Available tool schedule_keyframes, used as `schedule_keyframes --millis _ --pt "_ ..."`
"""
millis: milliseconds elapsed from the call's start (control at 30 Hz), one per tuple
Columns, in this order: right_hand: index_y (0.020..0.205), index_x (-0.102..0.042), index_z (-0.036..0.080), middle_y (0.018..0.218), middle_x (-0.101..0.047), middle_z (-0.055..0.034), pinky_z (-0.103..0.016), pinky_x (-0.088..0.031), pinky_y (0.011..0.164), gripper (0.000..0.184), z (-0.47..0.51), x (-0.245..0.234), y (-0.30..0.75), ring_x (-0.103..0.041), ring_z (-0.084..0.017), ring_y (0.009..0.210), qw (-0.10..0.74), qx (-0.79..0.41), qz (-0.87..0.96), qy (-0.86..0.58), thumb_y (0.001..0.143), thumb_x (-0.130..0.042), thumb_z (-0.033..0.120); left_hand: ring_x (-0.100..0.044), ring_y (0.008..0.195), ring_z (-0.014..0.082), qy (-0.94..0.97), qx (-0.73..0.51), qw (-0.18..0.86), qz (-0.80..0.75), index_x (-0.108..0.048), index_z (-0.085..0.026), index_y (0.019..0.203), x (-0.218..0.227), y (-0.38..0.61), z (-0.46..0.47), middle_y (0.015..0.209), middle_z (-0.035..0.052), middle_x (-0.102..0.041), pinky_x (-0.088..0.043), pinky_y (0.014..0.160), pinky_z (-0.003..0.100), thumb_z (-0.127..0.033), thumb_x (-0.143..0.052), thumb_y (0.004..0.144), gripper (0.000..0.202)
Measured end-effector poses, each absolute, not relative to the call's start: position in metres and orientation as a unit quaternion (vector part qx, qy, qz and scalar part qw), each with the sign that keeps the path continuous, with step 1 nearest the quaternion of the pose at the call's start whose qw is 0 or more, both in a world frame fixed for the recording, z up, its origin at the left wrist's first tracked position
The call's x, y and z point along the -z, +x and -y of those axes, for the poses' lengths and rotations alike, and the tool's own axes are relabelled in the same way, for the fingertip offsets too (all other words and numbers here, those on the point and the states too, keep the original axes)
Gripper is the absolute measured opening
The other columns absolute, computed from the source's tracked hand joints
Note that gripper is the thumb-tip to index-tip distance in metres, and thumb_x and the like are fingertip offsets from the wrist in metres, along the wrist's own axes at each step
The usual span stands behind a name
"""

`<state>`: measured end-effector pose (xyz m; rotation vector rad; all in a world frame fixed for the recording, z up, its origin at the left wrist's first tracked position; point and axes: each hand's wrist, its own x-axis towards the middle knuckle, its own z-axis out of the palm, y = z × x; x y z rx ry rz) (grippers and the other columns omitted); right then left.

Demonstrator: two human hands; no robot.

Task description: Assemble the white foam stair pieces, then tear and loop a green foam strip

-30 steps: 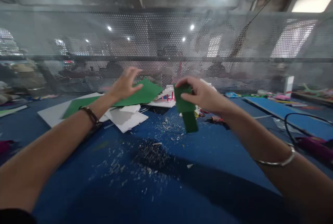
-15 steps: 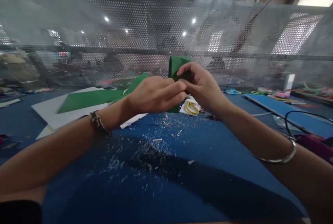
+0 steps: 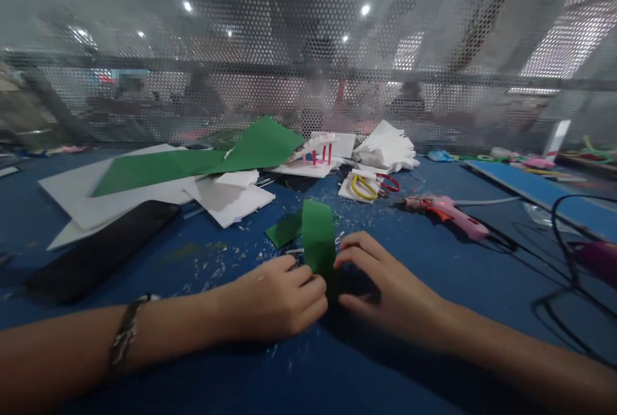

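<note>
A bent strip of green paper (image 3: pixel 317 241) stands on the blue table (image 3: pixel 202 363) in front of me. My left hand (image 3: pixel 277 299) is curled, its fingers pinching the strip's lower left edge. My right hand (image 3: pixel 380 290) grips the strip's lower right edge, thumb and fingers closed round it. A smaller green scrap (image 3: pixel 284 230) lies just behind the strip on its left. White and green paper crumbs lie scattered on the table around both hands.
A large green sheet (image 3: pixel 193 161) lies on white foam boards (image 3: pixel 96 193) at the back left. A black flat slab (image 3: pixel 103 248) lies at left. Scissors (image 3: pixel 371 185), a pink glue gun (image 3: pixel 446 208) and black cables (image 3: pixel 569 254) lie to the right. A perforated metal screen (image 3: pixel 308 49) closes the back.
Both hands came down from chest height to the table with the green strip. The view tilted downward. The left hand, free and open a second ago, now grips the strip.
</note>
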<state>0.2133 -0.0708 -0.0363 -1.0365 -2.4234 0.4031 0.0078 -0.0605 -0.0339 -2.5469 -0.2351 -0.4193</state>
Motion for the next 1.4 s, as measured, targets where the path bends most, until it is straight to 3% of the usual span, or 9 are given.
schedule_keyframes --millis 133,367,500,633,767,1033,1167,1267,1400 --pt "0.089 -0.054 0.02 0.1 -0.051 -0.0053 -0.029 -0.044 0.076 0.022 0.078 0.044 0.218 -0.05 -0.016 0.089 0.176 -0.121 0.92 -0.329 0.07 -0.064 0.026 -0.044 0.052 0.0147 -0.95 0.195 0.189 0.157 -0.051 -0.017 0.064 0.041 0.007 0.063 0.058 -0.0022 -0.052 -0.029 0.053 0.029 -0.011 -0.038 0.087 0.027" --pt "0.082 -0.058 0.019 0.087 -0.056 -0.0016 -0.024 -0.041 0.072 0.008 0.066 0.042 0.215 -0.051 -0.012 0.081 0.145 -0.185 0.93 -0.284 0.076 -0.06 0.023 -0.05 0.063 0.0132 -0.951 0.243 0.027 0.188 -0.056 -0.019 0.078 0.052 0.003 0.056 0.076 -0.0022 -0.061 -0.026 0.065 0.03 -0.029 -0.035 0.092 0.027" --pt "0.086 -0.058 0.018 0.087 -0.055 -0.0024 -0.024 -0.042 0.07 0.016 0.063 0.04 0.212 -0.05 -0.013 0.082 0.148 -0.206 0.923 -0.289 0.073 -0.063 0.024 -0.052 0.066 0.0114 -0.942 0.244 -0.071 0.219 -0.056 -0.019 0.072 0.049 0.003 0.058 0.076 -0.0042 -0.061 -0.024 0.069 0.029 -0.027 -0.041 0.091 0.025" --pt "0.083 -0.059 0.017 0.084 -0.055 -0.0031 -0.023 -0.042 0.07 0.006 0.062 0.038 0.212 -0.051 -0.012 0.081 0.167 -0.221 0.917 -0.286 0.078 -0.056 0.018 -0.052 0.07 0.0098 -0.926 0.223 -0.155 0.263 -0.055 -0.019 0.069 0.045 0.005 0.06 0.076 -0.0064 -0.059 -0.023 0.075 0.029 -0.022 -0.05 0.084 0.016" --pt "0.077 -0.058 0.016 0.082 -0.056 -0.0033 -0.022 -0.042 0.07 0.008 0.061 0.035 0.212 -0.052 -0.011 0.079 0.175 -0.241 0.907 -0.298 0.081 -0.052 0.017 -0.051 0.071 0.01 -0.899 0.22 -0.215 0.31 -0.055 -0.02 0.066 0.045 0.006 0.06 0.074 -0.0074 -0.057 -0.021 0.077 0.03 -0.022 -0.056 0.078 0.013" --pt "0.076 -0.057 0.016 0.078 -0.053 -0.0025 -0.022 -0.041 0.065 0.008 0.061 0.039 0.207 -0.05 -0.011 0.074 0.181 -0.228 0.902 -0.318 0.08 -0.051 0.012 -0.052 0.07 0.0098 -0.894 0.229 -0.224 0.314 -0.057 -0.021 0.066 0.046 0.009 0.059 0.072 -0.0086 -0.057 -0.022 0.072 0.028 -0.022 -0.062 0.075 0.011" --pt "0.073 -0.054 0.017 0.077 -0.052 -0.002 -0.022 -0.041 0.064 0.007 0.061 0.041 0.208 -0.049 -0.011 0.074 0.186 -0.231 0.897 -0.327 0.078 -0.051 0.011 -0.053 0.073 0.0112 -0.897 0.235 -0.212 0.309 -0.056 -0.023 0.08 0.047 0.009 0.058 0.076 -0.0079 -0.06 -0.024 0.073 0.028 -0.023 -0.058 0.078 0.002" --pt "0.074 -0.052 0.017 0.077 -0.052 -0.0019 -0.023 -0.042 0.065 0.008 0.061 0.042 0.208 -0.049 -0.012 0.074 0.189 -0.235 0.896 -0.325 0.077 -0.05 0.01 -0.053 0.073 0.0118 -0.905 0.227 -0.195 0.302 -0.054 -0.024 0.09 0.048 0.008 0.056 0.077 -0.0073 -0.061 -0.025 0.075 0.029 -0.022 -0.057 0.08 0.011" --pt "0.077 -0.053 0.018 0.08 -0.052 -0.0018 -0.025 -0.042 0.065 0.007 0.061 0.04 0.208 -0.049 -0.012 0.075 0.163 -0.235 0.894 -0.344 0.079 -0.05 0.012 -0.054 0.073 0.0108 -0.924 0.233 -0.158 0.259 -0.057 -0.024 0.081 0.051 0.007 0.054 0.079 -0.0069 -0.062 -0.024 0.075 0.029 -0.027 -0.052 0.084 0.007"
